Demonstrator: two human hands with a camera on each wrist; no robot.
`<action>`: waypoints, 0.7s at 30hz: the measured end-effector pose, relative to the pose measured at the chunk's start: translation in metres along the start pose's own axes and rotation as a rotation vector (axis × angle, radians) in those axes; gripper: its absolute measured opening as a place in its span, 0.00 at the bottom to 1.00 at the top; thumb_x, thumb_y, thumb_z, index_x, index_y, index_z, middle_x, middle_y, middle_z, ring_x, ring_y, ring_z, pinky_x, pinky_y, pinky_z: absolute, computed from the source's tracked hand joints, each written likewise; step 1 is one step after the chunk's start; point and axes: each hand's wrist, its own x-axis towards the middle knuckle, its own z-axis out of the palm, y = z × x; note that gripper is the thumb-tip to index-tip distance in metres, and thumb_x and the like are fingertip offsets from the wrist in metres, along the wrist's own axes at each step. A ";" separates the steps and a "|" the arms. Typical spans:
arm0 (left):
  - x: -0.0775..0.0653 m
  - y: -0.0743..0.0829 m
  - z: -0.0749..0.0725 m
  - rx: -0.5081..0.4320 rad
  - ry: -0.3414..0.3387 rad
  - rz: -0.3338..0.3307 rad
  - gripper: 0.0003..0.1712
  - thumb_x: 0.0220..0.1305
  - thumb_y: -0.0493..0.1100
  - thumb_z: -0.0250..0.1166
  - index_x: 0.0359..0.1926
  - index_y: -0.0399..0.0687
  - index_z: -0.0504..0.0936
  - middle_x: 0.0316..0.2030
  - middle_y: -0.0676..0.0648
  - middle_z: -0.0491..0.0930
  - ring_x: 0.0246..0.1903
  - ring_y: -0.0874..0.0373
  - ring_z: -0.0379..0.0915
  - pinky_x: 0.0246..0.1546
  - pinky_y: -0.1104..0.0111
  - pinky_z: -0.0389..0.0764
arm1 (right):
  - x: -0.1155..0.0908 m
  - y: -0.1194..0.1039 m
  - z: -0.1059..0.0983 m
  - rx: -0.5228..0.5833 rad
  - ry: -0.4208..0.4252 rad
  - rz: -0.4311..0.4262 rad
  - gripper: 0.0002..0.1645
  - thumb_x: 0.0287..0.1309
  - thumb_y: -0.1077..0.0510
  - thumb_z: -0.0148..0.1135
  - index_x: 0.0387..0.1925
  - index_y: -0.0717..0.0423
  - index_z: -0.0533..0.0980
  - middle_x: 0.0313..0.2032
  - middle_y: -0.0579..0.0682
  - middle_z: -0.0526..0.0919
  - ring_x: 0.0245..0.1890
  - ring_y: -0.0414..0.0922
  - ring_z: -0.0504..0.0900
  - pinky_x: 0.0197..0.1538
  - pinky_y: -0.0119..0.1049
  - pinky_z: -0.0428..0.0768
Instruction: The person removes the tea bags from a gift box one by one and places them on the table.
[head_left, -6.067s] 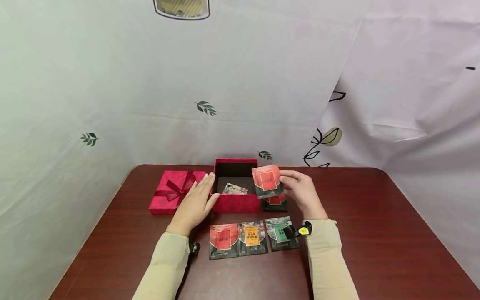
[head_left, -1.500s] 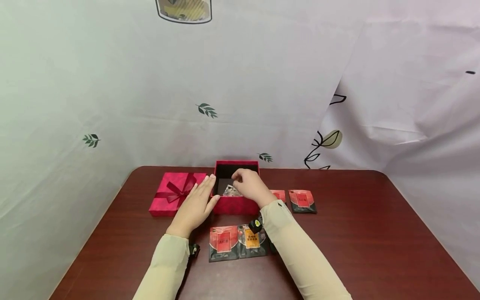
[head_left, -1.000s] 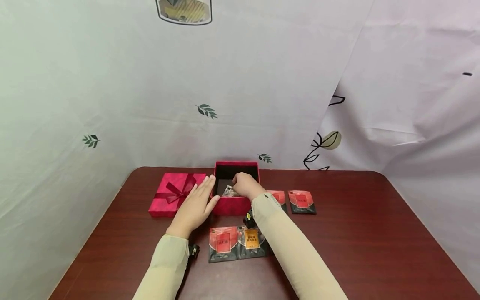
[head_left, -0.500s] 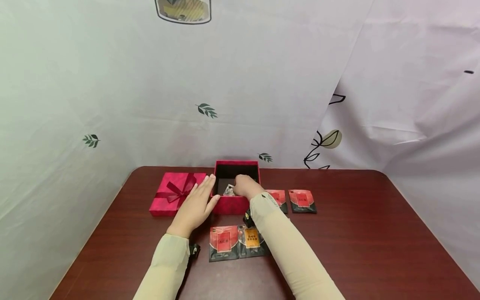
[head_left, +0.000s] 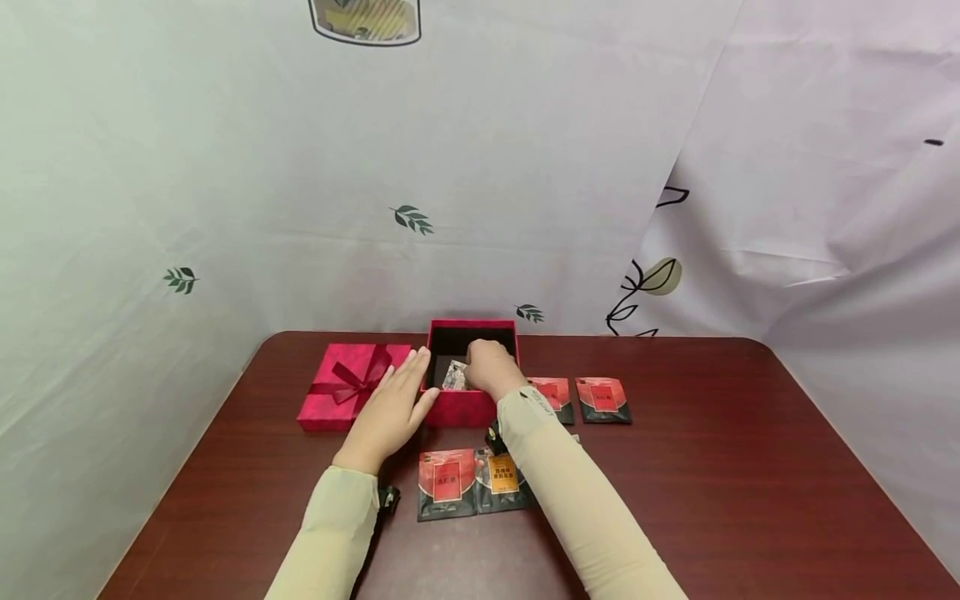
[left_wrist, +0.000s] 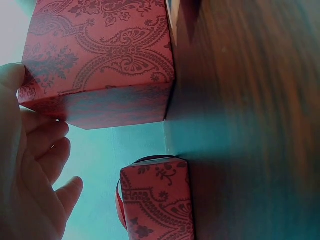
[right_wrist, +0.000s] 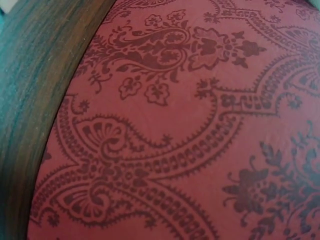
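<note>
An uncovered red gift box [head_left: 465,410] with a dark inside stands at the table's back edge. My left hand [head_left: 386,417] rests at its left front corner, fingers straight; the left wrist view shows that hand [left_wrist: 37,150] against the box's patterned side [left_wrist: 115,55]. Into the box reaches my right hand [head_left: 493,368], its fingertips hidden behind the knuckles. It grips a small pale, printed sachet [head_left: 454,375], tilted up beside the fingers. Only the box's patterned front [right_wrist: 150,125] fills the right wrist view.
The bow-tied red lid [head_left: 337,367] lies left of the box. A red tea sachet [head_left: 447,483] and an orange-labelled one [head_left: 501,479] lie in front. Two more red sachets, one [head_left: 553,396] partly behind the sleeve, another [head_left: 603,400], lie right.
Earlier, my right hand held a red sachet beside the box; that sachet now lies at the right. The right hand has gone into the box, and the pale sachet has tilted. Left hand unmoved.
</note>
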 end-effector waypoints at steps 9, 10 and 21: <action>0.000 -0.002 0.001 0.003 0.017 0.010 0.39 0.76 0.55 0.56 0.78 0.39 0.58 0.77 0.41 0.57 0.77 0.45 0.50 0.75 0.45 0.53 | -0.003 0.000 0.000 0.057 0.066 -0.082 0.13 0.67 0.64 0.59 0.24 0.55 0.75 0.16 0.46 0.67 0.16 0.41 0.62 0.23 0.34 0.66; 0.001 -0.002 0.002 0.002 0.016 0.009 0.39 0.76 0.55 0.56 0.78 0.39 0.58 0.77 0.41 0.57 0.77 0.46 0.50 0.75 0.46 0.53 | -0.004 0.000 0.000 0.059 0.074 -0.089 0.13 0.67 0.64 0.58 0.24 0.55 0.75 0.15 0.46 0.67 0.16 0.41 0.62 0.23 0.34 0.66; 0.000 -0.001 0.000 -0.002 0.006 0.006 0.40 0.76 0.56 0.56 0.78 0.40 0.58 0.77 0.42 0.57 0.77 0.47 0.49 0.75 0.46 0.52 | -0.007 -0.001 -0.002 0.046 0.176 -0.133 0.08 0.71 0.61 0.57 0.36 0.55 0.81 0.32 0.50 0.83 0.25 0.42 0.77 0.33 0.37 0.79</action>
